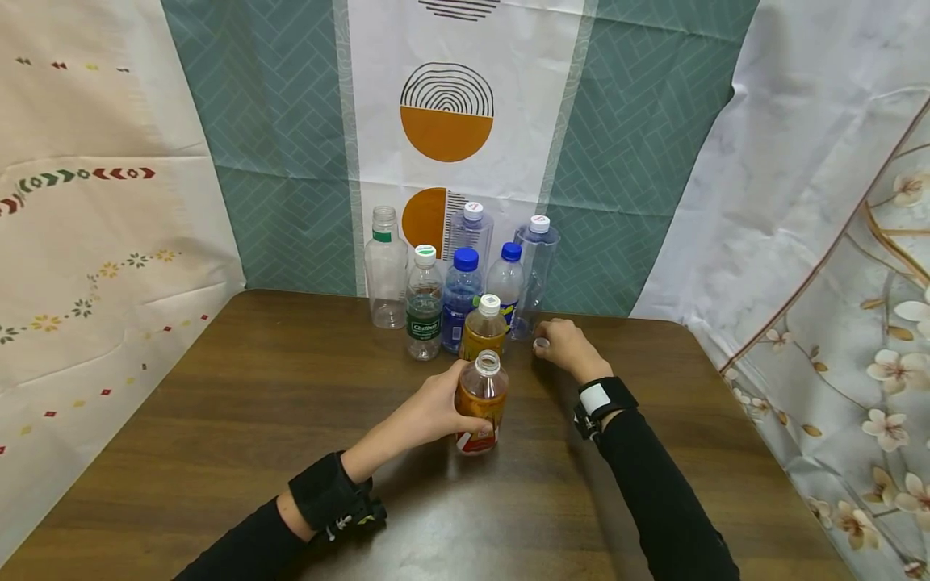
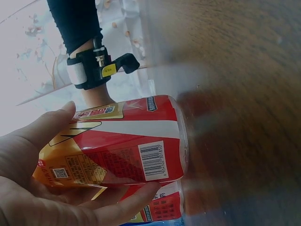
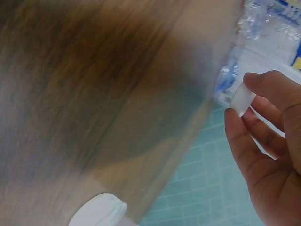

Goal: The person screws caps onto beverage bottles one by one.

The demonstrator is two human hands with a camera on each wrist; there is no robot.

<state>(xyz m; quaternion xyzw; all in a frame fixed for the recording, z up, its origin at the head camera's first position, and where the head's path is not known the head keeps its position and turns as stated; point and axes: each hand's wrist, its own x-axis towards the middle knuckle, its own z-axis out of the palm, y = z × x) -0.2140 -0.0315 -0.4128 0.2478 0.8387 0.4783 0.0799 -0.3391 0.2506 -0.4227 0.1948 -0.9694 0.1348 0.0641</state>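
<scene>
My left hand [image 1: 439, 407] is wrapped around a capless plastic drink bottle [image 1: 481, 403] with an orange and red label. In the left wrist view the label's barcode shows, with the thumb on one side of the bottle [image 2: 117, 141] and fingers on the other. At the right, my right hand [image 1: 570, 347] pinches a small white bottle cap [image 3: 242, 99] between thumb and fingertips, low beside the tall clear bottle [image 1: 536, 266] with a white cap. Just behind the held bottle stands a similar orange-labelled bottle [image 1: 485, 329] with its white cap on.
More bottles stand grouped at the table's back: a capless clear one [image 1: 385, 282], a green-labelled one [image 1: 424, 311], two blue-capped ones [image 1: 462, 294] and another tall clear one [image 1: 472, 230]. A patterned cloth [image 1: 291, 145] hangs behind the wooden table [image 1: 254, 403].
</scene>
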